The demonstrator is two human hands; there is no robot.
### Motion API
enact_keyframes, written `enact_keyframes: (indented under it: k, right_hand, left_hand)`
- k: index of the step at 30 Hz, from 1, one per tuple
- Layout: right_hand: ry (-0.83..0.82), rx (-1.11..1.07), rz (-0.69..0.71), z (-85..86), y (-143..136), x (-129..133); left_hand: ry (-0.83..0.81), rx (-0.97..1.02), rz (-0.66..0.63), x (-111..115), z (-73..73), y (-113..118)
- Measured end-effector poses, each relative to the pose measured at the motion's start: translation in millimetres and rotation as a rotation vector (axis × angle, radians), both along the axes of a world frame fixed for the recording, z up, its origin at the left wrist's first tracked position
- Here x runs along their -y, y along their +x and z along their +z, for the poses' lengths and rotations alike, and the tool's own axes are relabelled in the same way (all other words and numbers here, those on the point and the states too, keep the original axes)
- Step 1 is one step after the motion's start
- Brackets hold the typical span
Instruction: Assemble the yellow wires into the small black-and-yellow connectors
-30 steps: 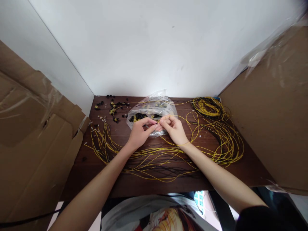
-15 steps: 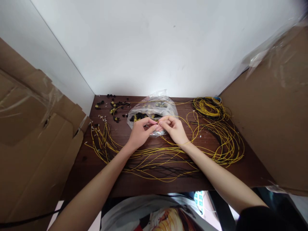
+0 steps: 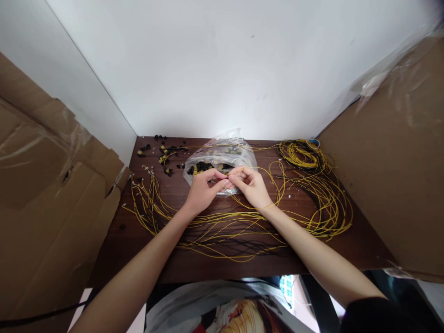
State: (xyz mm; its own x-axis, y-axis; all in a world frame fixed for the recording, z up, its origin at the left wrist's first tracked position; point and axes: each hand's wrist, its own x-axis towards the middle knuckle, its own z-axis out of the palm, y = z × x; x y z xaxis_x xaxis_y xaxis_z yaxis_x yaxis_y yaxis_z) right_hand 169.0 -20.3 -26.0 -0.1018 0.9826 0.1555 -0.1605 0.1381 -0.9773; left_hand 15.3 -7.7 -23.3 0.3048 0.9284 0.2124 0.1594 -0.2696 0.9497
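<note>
Over the front of a clear plastic bag (image 3: 222, 159), my two hands meet with their fingertips together. My left hand (image 3: 204, 187) pinches a tiny dark piece, too small to name, at its thumb and forefinger. Between the thumb and fingers of my right hand (image 3: 250, 186) is a thin yellow wire (image 3: 267, 172), which loops away to the right. Where wire and dark piece meet is mostly hidden by the fingers. Inside the bag lie black and yellow connector parts (image 3: 201, 167). Long yellow and black wires (image 3: 225, 217) run across the tabletop beneath my wrists.
A coil of yellow and black wire (image 3: 300, 155) lies at the back right. Small black and yellow parts (image 3: 163, 157) are scattered at the back left. Cardboard (image 3: 391, 152) walls in the right side and more cardboard (image 3: 52, 185) the left. A white wall (image 3: 222, 69) closes the back.
</note>
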Motion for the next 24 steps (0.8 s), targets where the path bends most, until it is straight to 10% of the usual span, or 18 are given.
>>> enact_keyframes:
  k: [24]
  right_hand:
    - [-0.148,-0.215,0.008,12.7,13,-5]
  left_hand:
    - [0.064,-0.027,0.024,2,4.5,2]
